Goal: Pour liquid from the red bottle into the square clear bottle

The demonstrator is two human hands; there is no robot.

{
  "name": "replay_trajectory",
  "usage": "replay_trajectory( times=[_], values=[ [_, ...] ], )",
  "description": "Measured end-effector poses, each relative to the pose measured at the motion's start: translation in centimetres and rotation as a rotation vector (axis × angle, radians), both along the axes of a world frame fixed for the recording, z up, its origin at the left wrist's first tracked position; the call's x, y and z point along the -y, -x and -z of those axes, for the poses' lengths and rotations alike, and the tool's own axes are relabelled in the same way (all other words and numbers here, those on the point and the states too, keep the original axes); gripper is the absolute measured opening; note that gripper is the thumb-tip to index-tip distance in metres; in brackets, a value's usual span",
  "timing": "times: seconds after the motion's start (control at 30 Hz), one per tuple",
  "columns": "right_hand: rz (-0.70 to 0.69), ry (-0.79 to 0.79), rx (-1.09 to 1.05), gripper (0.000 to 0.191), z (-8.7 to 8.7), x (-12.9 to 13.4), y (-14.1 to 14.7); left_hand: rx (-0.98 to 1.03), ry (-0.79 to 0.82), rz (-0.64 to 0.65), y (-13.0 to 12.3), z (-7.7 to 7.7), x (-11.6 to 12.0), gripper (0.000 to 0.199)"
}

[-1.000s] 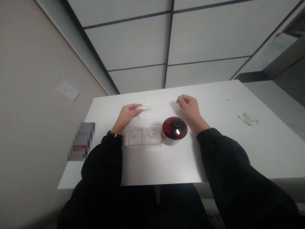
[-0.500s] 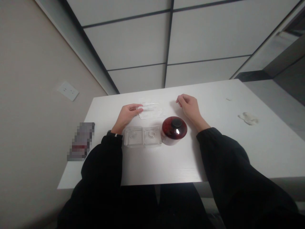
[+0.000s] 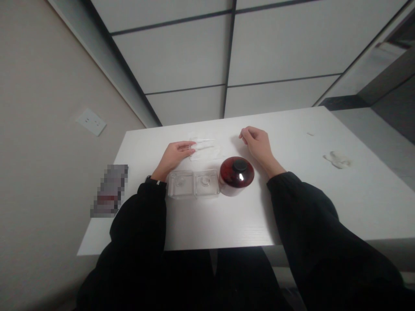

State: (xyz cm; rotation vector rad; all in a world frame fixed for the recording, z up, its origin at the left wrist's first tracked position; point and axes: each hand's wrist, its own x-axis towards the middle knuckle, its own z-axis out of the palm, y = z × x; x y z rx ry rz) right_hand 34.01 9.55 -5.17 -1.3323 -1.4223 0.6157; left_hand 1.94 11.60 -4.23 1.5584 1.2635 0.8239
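On the white table, my left hand (image 3: 175, 154) has its thumb and fingertips on the left edge of a thin, clear plastic packet (image 3: 209, 151) with whitish streaks. What the packet contains is too faint to make out. My right hand (image 3: 257, 142) rests on the table to the right of it, fingers curled in, with nothing visible in them. Between my forearms stand a clear two-compartment box (image 3: 194, 196) and, touching or close to its right side, a round jar (image 3: 236, 172) with a dark red lid and black knob.
A crumpled whitish tissue (image 3: 337, 160) lies at the right of the table, with a small pale scrap (image 3: 310, 134) behind it. A blurred-out flat object (image 3: 110, 190) lies at the left edge. A wall socket (image 3: 91, 122) and panelled sliding doors (image 3: 181, 60) border the table.
The streaks on the plastic packet have shifted slightly beside my left fingertips. Both hands, the box and the jar stay in place; the view has tilted very slightly.
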Motion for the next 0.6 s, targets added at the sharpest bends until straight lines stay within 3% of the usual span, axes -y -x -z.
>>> replay_trajectory(
  times=[0.6],
  values=[
    [0.005,0.003,0.007,0.031,-0.16,0.07,0.11,-0.131,-0.083,0.044,-0.05,-0.23,-0.01,0.053]
  ],
)
